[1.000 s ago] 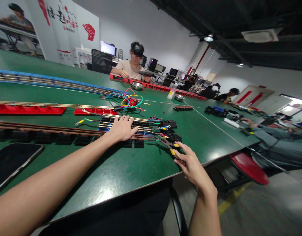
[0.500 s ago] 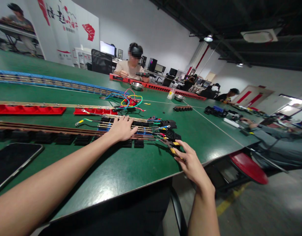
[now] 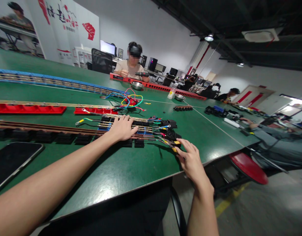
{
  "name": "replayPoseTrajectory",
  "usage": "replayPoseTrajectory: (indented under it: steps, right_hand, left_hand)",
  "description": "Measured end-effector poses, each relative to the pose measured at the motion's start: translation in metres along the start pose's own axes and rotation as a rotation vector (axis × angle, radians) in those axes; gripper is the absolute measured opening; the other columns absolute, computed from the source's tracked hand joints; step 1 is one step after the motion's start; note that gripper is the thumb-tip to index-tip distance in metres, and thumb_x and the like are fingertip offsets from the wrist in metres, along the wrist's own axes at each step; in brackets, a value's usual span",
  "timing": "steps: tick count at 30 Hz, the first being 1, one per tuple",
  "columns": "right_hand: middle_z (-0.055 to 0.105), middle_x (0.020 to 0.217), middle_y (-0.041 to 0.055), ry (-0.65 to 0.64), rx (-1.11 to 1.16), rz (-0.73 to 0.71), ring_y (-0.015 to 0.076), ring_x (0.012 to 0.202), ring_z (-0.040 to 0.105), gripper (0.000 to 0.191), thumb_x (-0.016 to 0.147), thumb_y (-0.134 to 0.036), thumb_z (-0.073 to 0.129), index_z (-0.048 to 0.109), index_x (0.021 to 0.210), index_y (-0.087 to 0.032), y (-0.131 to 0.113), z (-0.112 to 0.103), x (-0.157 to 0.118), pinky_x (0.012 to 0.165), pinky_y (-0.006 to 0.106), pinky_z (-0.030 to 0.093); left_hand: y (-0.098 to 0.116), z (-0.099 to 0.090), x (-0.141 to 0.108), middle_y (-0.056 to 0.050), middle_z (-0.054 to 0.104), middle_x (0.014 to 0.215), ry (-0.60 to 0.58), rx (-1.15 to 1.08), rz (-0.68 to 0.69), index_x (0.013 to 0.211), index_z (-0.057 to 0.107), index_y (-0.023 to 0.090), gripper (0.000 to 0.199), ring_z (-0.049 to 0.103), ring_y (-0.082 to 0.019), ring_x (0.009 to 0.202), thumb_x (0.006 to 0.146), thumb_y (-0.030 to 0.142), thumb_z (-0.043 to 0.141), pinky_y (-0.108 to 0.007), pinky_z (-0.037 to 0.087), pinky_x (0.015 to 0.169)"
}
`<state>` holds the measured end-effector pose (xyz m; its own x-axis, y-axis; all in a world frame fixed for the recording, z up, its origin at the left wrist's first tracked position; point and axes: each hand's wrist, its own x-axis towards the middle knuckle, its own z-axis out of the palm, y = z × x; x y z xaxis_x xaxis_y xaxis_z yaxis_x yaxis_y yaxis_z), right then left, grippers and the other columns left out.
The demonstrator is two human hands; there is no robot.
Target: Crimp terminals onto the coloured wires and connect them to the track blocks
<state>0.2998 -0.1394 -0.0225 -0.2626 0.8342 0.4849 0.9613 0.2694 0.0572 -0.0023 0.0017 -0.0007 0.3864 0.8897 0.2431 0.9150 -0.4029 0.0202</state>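
My left hand (image 3: 122,127) lies with fingers spread on a row of thin brass and copper-coloured rods (image 3: 108,126) set in black and blue holders. Coloured wires with ring terminals (image 3: 168,126) stick out at the right end of the rods. My right hand (image 3: 190,156) grips pliers (image 3: 171,143) with black-and-yellow handles. The pliers' jaws are at a yellow-green wire (image 3: 163,140) near the table edge; whether they bite on it I cannot tell. A black plastic end piece (image 3: 171,124) sits just beyond.
On the green table (image 3: 116,177) lie a phone (image 3: 15,164), red trays (image 3: 30,109), a blue rail (image 3: 57,82) and a bundle of coloured wires (image 3: 133,100). A person (image 3: 132,64) with a drill sits opposite. Another person's sleeve (image 3: 276,137) shows at right, above a red stool (image 3: 249,167).
The pliers' handles have come closer together, and my right hand's fingers have closed in on them. My left hand stays in place on the rods.
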Motion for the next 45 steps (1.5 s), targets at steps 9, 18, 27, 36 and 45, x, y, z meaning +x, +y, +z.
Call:
replayPoseTrajectory:
  steps: [9, 18, 27, 36, 45]
  right_hand:
    - [0.055, 0.141, 0.0097, 0.041, -0.077, -0.007, 0.0295, 0.133, 0.044, 0.035, 0.087, -0.006, 0.048, 0.072, 0.106, -0.024, 0.005, 0.002, -0.001, 0.105, 0.056, 0.032]
    - [0.055, 0.142, 0.0094, 0.029, -0.071, 0.006, 0.0293, 0.133, 0.044, 0.037, 0.085, -0.005, 0.049, 0.072, 0.106, -0.025, 0.005, 0.003, -0.001, 0.106, 0.055, 0.032]
    - [0.057, 0.139, 0.0095, 0.028, -0.072, 0.013, 0.0295, 0.131, 0.046, 0.037, 0.085, -0.004, 0.047, 0.072, 0.104, -0.025, 0.002, -0.002, -0.002, 0.103, 0.055, 0.034]
    - [0.058, 0.132, 0.013, -0.026, 0.071, 0.019, 0.0311, 0.12, 0.053, 0.032, 0.076, -0.011, 0.055, 0.072, 0.101, -0.021, -0.004, -0.011, -0.007, 0.098, 0.051, 0.044]
    - [0.063, 0.128, 0.0121, -0.134, 0.272, 0.115, 0.0284, 0.118, 0.059, 0.032, 0.078, -0.02, 0.058, 0.074, 0.106, -0.021, -0.008, -0.021, -0.01, 0.1, 0.046, 0.048]
  left_hand:
    - [0.0, -0.001, 0.0, -0.019, 0.046, 0.145, -0.003, 0.002, 0.002, 0.137, 0.05, 0.013, 0.06, 0.042, -0.035, 0.133, 0.096, 0.052, 0.028, -0.052, 0.031, 0.106]
    - [0.0, -0.001, 0.0, -0.019, 0.047, 0.145, 0.003, -0.005, 0.004, 0.135, 0.052, 0.012, 0.06, 0.042, -0.035, 0.133, 0.095, 0.051, 0.029, -0.052, 0.032, 0.106]
    - [0.001, -0.001, 0.0, -0.018, 0.046, 0.146, -0.015, 0.003, -0.01, 0.136, 0.05, 0.014, 0.06, 0.041, -0.034, 0.135, 0.095, 0.052, 0.029, -0.051, 0.031, 0.107]
    - [0.001, -0.002, -0.001, -0.018, 0.047, 0.145, -0.005, -0.004, -0.005, 0.135, 0.051, 0.015, 0.059, 0.042, -0.034, 0.133, 0.095, 0.052, 0.03, -0.051, 0.032, 0.106]
    - [0.001, -0.001, 0.0, -0.02, 0.047, 0.144, 0.001, -0.007, 0.003, 0.137, 0.05, 0.012, 0.061, 0.042, -0.035, 0.133, 0.095, 0.051, 0.029, -0.052, 0.033, 0.104]
